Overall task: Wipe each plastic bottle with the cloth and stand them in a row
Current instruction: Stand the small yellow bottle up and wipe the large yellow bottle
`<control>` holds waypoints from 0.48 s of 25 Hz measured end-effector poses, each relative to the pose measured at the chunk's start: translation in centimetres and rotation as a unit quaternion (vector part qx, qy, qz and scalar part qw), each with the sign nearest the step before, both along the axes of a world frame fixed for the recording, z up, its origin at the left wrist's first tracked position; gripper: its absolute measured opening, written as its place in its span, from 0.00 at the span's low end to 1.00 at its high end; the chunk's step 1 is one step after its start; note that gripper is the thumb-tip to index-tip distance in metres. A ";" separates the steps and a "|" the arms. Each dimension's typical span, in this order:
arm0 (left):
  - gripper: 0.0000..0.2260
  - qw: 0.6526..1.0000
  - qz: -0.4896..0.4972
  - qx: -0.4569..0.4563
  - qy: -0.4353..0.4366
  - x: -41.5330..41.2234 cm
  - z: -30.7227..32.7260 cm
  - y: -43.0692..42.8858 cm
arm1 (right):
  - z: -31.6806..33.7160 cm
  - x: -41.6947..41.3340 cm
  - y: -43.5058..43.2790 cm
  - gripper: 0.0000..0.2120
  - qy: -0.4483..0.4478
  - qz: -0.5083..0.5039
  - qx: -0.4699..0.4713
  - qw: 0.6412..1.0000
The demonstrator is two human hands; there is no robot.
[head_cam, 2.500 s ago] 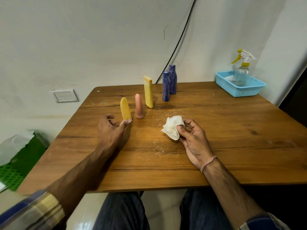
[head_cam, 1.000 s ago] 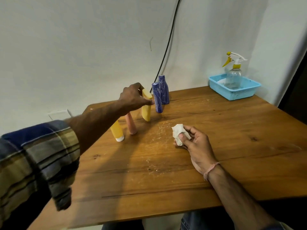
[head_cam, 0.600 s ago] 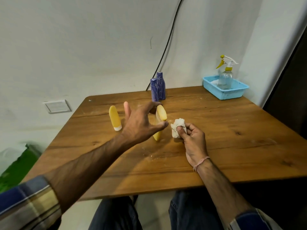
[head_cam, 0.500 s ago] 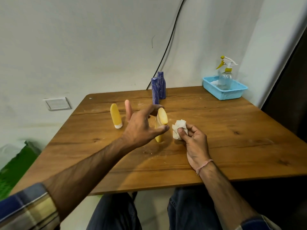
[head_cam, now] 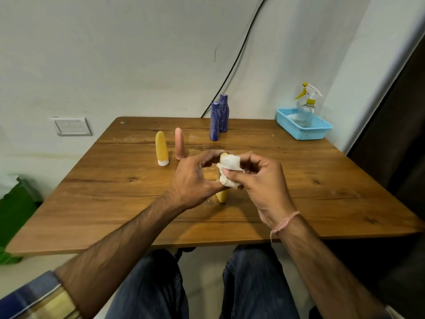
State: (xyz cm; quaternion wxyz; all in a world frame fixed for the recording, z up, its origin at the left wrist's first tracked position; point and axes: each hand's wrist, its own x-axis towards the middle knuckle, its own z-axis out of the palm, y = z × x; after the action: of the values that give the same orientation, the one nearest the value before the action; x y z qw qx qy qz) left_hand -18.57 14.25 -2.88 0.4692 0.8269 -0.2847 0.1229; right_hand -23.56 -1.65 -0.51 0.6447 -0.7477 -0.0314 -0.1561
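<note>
My left hand [head_cam: 193, 178] grips a tall yellow bottle [head_cam: 222, 196] above the middle of the wooden table [head_cam: 322, 180]; only its top and bottom ends show between my hands. My right hand [head_cam: 259, 180] presses a crumpled white cloth [head_cam: 230, 168] against the bottle's upper part. A short yellow bottle with a white cap [head_cam: 161, 148] and a pink bottle [head_cam: 179, 143] stand side by side farther back on the left. Two dark blue bottles [head_cam: 218, 119] stand close together near the far edge.
A light blue basket [head_cam: 305, 132] holding a clear spray bottle with a yellow and white trigger [head_cam: 307, 107] sits at the far right corner. A black cable [head_cam: 234, 58] runs down the wall behind the blue bottles. A green crate [head_cam: 13, 212] lies on the floor at left.
My left hand reached back, took the tall yellow bottle from the row and brought it to the table's middle. My right hand lifted the cloth and now presses it on the bottle.
</note>
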 end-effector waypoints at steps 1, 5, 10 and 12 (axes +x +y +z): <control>0.29 1.000 -0.001 -0.001 0.003 0.1 0.0 0.0 | 0.1 0.6 0.2 0.11 -0.005 -0.027 -0.035 0.999; 0.30 1.000 0.019 -0.011 0.013 0.4 0.3 -0.3 | 1.6 3.9 1.2 0.07 -0.028 -0.104 -0.134 0.985; 0.26 0.998 0.030 -0.026 0.052 1.5 0.3 0.2 | 2.1 4.8 1.4 0.08 0.013 -0.094 -0.159 0.983; 0.25 0.996 0.026 -0.048 0.070 1.7 0.1 0.2 | 1.9 4.2 0.7 0.09 0.035 -0.075 -0.156 0.984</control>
State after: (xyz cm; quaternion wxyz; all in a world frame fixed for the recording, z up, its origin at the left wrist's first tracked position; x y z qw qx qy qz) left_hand -16.82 14.44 -2.74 0.5241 0.8169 -0.2233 0.0905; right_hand -19.32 -0.93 1.44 0.5077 -0.8442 0.0234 -0.1704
